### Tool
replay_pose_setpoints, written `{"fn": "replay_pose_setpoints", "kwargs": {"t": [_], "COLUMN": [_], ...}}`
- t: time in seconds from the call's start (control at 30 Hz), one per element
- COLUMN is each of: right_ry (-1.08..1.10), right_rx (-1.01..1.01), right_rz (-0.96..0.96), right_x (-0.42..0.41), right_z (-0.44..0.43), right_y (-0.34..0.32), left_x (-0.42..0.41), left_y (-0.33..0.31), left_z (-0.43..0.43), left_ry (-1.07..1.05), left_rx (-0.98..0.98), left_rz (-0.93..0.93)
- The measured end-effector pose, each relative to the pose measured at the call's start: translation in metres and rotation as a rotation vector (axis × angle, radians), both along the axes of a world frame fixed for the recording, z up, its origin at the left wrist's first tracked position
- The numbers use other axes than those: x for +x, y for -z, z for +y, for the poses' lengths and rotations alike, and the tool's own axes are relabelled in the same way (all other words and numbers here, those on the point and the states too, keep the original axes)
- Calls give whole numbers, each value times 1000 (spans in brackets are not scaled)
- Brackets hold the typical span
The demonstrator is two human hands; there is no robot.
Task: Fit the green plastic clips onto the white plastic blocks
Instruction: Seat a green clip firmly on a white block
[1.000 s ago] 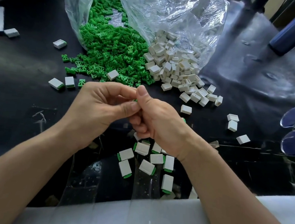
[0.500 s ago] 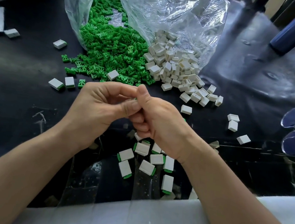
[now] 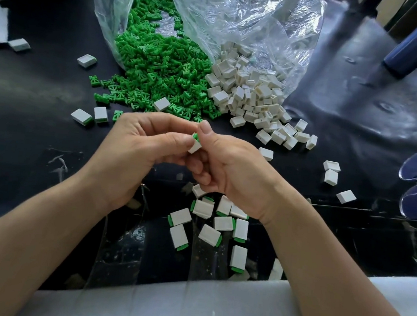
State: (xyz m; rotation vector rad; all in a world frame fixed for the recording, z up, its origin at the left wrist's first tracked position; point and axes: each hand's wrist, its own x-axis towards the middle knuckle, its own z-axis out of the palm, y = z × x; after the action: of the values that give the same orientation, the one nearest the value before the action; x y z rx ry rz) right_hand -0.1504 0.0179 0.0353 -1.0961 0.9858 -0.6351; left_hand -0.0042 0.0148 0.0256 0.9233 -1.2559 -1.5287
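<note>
My left hand (image 3: pixel 137 149) and my right hand (image 3: pixel 229 167) meet at the middle of the view, both pinching one white block (image 3: pixel 194 147) with a green clip (image 3: pixel 195 136) showing at its top end. Behind them a heap of green clips (image 3: pixel 159 78) spills from a clear plastic bag (image 3: pixel 252 23), and a heap of white blocks (image 3: pixel 253 96) lies to its right. Several white blocks with green clips fitted (image 3: pixel 212 221) lie below my hands.
The black table (image 3: pixel 32 87) holds stray blocks at the left (image 3: pixel 90 116) and right (image 3: pixel 331 172). Clear-framed glasses (image 3: pixel 416 186) lie at the right edge. A blue cylinder (image 3: pixel 413 47) is at the top right. White foam (image 3: pixel 189 307) runs along the near edge.
My fingers have parted slightly, so the white block and its green clip now show between the thumbs; earlier they were hidden inside the pinch.
</note>
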Motion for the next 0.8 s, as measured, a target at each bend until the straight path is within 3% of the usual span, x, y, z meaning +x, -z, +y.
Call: {"fn": "replay_pose_setpoints", "kwargs": {"t": [0.47,0.8], "right_ry": [-26,-1], "right_rx": [-83,-70], "right_rz": [86,36], "right_x": [1,3], "right_z": [2,2], "right_y": [-2,2], "left_x": [-1,-3], "left_y": [0,-4], "left_z": [0,3], "left_ry": [-3,-47], "left_rx": [-19,-20], "left_rz": [-45,-65]}}
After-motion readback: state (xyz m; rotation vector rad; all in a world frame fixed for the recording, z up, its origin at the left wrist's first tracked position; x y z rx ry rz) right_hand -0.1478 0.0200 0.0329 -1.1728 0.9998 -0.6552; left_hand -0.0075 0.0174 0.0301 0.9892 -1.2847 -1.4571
